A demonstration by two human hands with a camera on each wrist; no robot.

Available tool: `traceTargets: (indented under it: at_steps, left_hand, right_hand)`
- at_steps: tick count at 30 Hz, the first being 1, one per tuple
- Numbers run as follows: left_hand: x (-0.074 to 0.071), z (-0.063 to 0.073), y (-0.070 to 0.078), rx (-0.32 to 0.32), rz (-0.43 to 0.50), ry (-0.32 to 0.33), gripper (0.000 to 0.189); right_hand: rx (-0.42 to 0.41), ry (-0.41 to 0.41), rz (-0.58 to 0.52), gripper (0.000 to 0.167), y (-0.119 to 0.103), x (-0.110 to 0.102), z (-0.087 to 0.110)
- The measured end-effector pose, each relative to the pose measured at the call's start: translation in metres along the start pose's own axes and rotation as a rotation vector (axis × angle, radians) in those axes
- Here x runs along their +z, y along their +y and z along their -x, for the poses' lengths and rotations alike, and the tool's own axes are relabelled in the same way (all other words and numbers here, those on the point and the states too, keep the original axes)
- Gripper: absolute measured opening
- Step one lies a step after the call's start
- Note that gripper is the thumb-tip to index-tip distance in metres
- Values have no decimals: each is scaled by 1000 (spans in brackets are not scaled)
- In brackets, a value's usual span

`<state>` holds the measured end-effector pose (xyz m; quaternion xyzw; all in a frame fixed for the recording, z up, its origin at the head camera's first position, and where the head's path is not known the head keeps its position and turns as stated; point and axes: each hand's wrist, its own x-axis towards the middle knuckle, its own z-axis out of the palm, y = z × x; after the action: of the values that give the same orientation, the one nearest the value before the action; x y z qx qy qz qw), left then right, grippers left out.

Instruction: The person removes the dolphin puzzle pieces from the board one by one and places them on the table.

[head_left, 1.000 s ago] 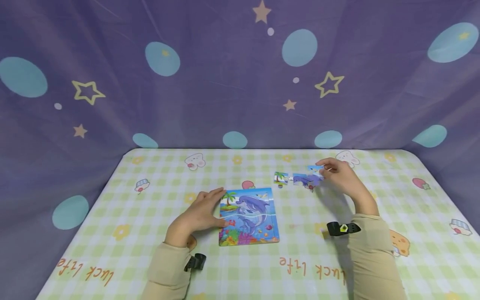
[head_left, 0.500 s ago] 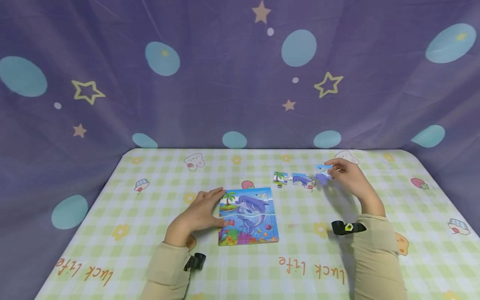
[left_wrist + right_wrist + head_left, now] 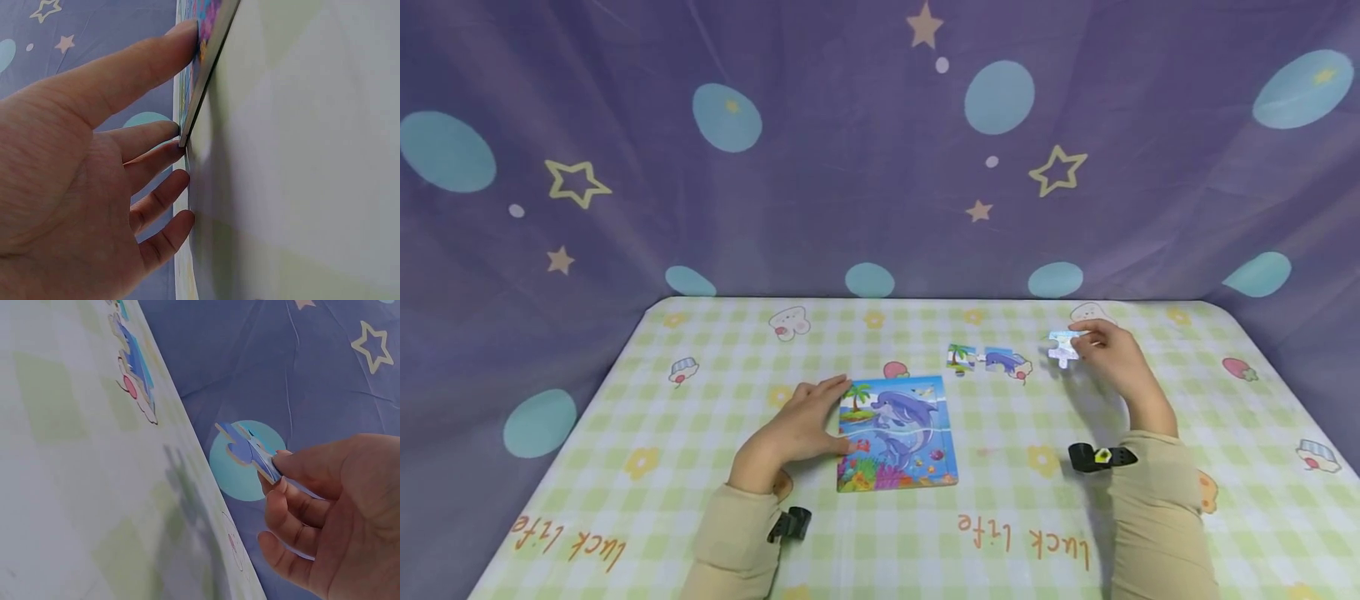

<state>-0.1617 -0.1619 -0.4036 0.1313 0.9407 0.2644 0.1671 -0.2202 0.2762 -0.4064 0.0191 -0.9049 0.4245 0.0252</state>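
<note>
A dolphin jigsaw puzzle (image 3: 898,433) lies flat on the table in the head view, its sea picture facing up. My left hand (image 3: 797,429) rests at its left side. In the left wrist view the thumb (image 3: 169,53) touches the puzzle's face near the edge, while the fairly straight fingers reach along the side. Between thumb and fingers, my right hand (image 3: 1112,358) pinches a puzzle piece (image 3: 1063,346) above the table. In the right wrist view that piece (image 3: 244,447) is tilted, blue and purple. Two pieces lie left of it, a palm tree piece (image 3: 960,357) and a dolphin piece (image 3: 1002,360).
A green-and-white checked cloth (image 3: 715,442) with printed flowers and cartoons covers the table. Behind it hangs a purple curtain (image 3: 820,183) with stars and blue ovals. A small black camera (image 3: 790,523) sits at the left wrist, another black camera (image 3: 1093,457) at the right.
My right hand has moved right with the puzzle piece, away from the dolphin piece. The held piece has tilted and now catches the light. My left hand has stayed in place.
</note>
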Motion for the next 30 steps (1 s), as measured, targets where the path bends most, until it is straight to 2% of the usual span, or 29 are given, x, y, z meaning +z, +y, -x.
traceTargets:
  at_steps: [13,19,26,30]
  left_hand:
    - [2,2,-2,-1,6,6,94]
    - [1,1,-2,-2,2,7,94]
    - [2,1,-2,1,-6,2,93]
    - [1,1,-1,-4,-7,3,93]
  right_hand:
    - [-25,-25,71,30,-2,14,-5]
    - [5,-36,80,31,1,20,-7]
    - [102,-45,56,32,3,28,-9]
    - [105,-37,48,32,5,30,-10]
